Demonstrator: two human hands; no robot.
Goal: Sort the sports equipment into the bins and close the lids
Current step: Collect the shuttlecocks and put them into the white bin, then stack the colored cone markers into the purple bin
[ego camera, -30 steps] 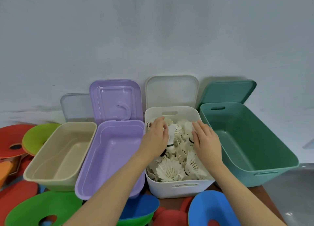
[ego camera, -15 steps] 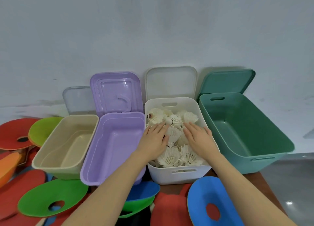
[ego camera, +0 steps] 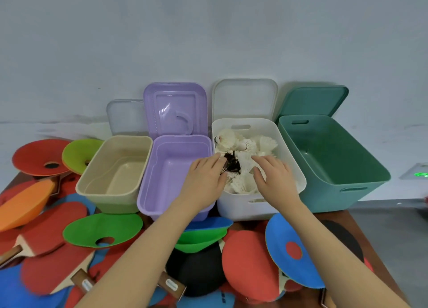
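Four plastic bins stand in a row against the wall, each with its long axis running from 6 o'clock to 12 o'clock and its lid leaning upright behind it. The white bin, third from the left, holds a heap of white shuttlecocks; their feather skirts point many ways, and one near the far end shows its round cork toward 9 o'clock. A dark shuttlecock lies among them near the middle, but it is blurred.

The left hand rests palm down on the left rim of the white bin, fingers straight and together, tips touching the shuttlecocks. The right hand lies over the heap at the near right, fingers slightly spread and relaxed, holding nothing.

The beige bin, the purple bin and the green bin are smooth and rounded at the corners. On the worktop at 6 o'clock lie flat foam discs with holes and table tennis paddles with rubber faces. Small labels on the wooden handles are too small to read.
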